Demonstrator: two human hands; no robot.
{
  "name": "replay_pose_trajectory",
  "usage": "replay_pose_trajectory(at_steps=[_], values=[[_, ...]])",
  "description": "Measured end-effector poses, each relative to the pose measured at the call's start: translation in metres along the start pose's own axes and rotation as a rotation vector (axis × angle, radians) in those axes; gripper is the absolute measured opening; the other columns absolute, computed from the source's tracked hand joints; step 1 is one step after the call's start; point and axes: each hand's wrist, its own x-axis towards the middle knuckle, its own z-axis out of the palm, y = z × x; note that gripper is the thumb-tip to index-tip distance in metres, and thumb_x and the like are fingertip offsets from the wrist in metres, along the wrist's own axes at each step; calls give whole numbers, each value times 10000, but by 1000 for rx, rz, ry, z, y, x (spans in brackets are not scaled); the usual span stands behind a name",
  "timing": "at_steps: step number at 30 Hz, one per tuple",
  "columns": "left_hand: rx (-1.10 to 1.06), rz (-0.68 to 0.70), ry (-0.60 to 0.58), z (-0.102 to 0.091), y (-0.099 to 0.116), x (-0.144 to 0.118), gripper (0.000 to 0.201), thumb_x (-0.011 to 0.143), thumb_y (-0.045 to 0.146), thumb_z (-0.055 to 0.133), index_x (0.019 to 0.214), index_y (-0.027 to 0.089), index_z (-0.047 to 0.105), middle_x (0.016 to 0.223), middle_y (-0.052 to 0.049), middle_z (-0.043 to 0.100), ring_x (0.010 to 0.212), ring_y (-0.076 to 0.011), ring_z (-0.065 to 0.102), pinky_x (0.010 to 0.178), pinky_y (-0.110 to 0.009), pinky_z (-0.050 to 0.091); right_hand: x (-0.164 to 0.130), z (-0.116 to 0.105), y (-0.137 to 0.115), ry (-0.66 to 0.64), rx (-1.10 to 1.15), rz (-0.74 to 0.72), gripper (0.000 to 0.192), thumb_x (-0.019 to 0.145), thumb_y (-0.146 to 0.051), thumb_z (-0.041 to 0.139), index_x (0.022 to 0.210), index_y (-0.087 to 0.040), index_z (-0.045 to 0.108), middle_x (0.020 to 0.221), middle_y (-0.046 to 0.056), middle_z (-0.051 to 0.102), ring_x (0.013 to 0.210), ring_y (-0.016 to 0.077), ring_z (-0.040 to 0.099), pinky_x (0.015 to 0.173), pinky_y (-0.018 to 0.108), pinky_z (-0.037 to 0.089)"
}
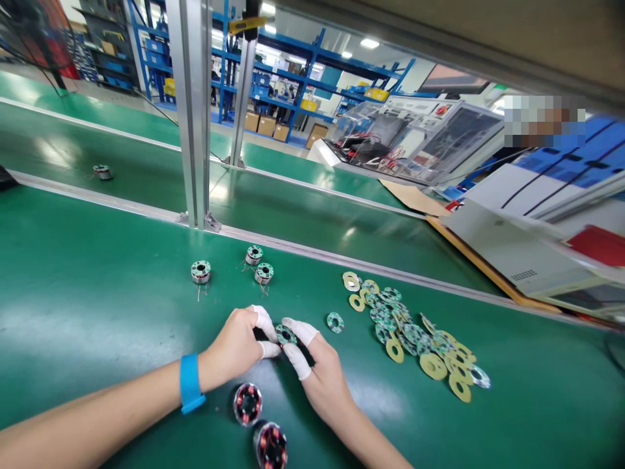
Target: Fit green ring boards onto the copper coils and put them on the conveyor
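Blue shelves [306, 81], green bench [97, 260], ceiling lights [370, 43]

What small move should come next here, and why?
Probably gently press the green ring board level: the left hand and right hand hold it from both sides, and three cores beyond already carry similar boards.

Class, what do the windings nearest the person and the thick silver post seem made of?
Windings: probably copper, glossy, given their shiny orange look. Thick silver post: likely aluminium, with a satin finish, judging by its grey sheen and lengthwise grooves.
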Motion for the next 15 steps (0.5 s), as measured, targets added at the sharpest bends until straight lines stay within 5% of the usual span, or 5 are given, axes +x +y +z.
replay_pose_trajectory(at_steps=[15], values=[[5, -103, 43, 0, 6, 1, 101, 573, 80, 713, 571, 175, 680, 684, -5, 675, 715, -176, 620, 699, -270, 464, 6, -3, -2, -19, 37, 73, 284, 806, -257, 581, 1076, -189, 633, 995, 99, 684, 865, 219, 648, 752, 351, 554]])
